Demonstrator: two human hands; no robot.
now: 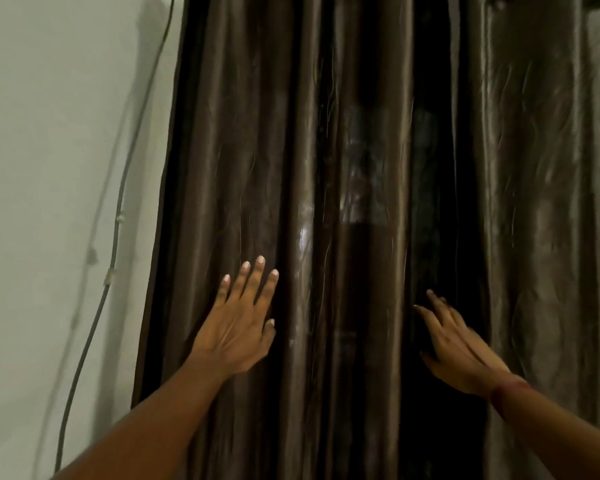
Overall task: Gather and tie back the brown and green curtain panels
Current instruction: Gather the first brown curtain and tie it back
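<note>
Brown curtain panel [250, 150] hangs in long glossy folds straight ahead of both hands, filling the view from its left edge beside the pale wall [49, 133] across to the right border. No green cloth can be made out in this dim light (the fabric reads as dark brown throughout).

The left hand [238, 327] is spread wide, fingers [253, 282] fanned and pointing up, palm toward the cloth; it lies on or just in front of a fold near the panel's left edge, and holds nothing. Whether the palm truly presses the fabric I cannot tell. Beyond its fingertips the folds run on upward; off past its little-finger side are the curtain's hem and then the wall.

The right hand [458, 351] reaches forward and toward the left hand, fingers loosely extended and slightly parted, their tips at a very dark vertical gap [440, 237] between folds. It grips nothing that shows. A reddish band [510, 388] circles its wrist. More shiny brown folds hang to its outer side.

Between the two hands stands a broad ridge of fabric with a bright sheen.

A grey cable [118, 216] runs down the wall, well outside the left hand, fastened by small clips.
</note>
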